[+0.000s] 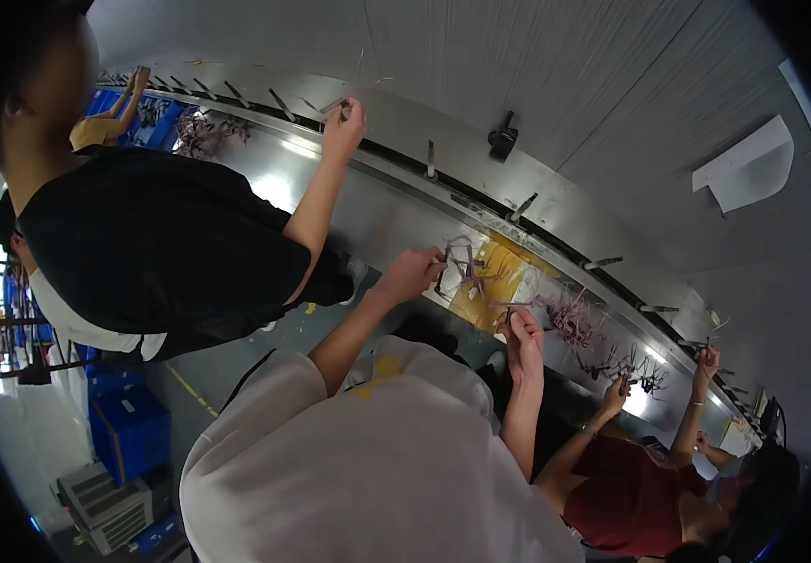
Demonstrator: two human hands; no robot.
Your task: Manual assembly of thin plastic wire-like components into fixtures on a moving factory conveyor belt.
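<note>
Well beyond my left fingers and off to their left, a co-worker's hand (pixel 344 122) is raised with thin wires at its tips. Nearer, my left hand (pixel 415 275) reaches forward, thumb and fingers together, pinched on a dark wired piece (pixel 442 272). The piece lies at the right edge of those fingertips; its long axis runs roughly away from my body and back toward it, across the direction in which the fingers point. The left hand is the nearer one to it; the right is apart from it, to the right and closer to me.

Just right of my left fingertips, pinkish wires (pixel 462 246) spread over a yellow sheet (pixel 473 308) that fills most of the gap between my hands. My right hand (pixel 524 342) stands at that sheet's near right side, its thumb and fingers bent close at the end of a thin strand (pixel 510 305); I cannot tell whether they are clamped on it.

Just right of my right fingers sits a tangled wire pile (pixel 574 319). Farther right are dark wired parts (pixel 635 368), with another co-worker's hand (pixel 617 394) at their near side.
</note>
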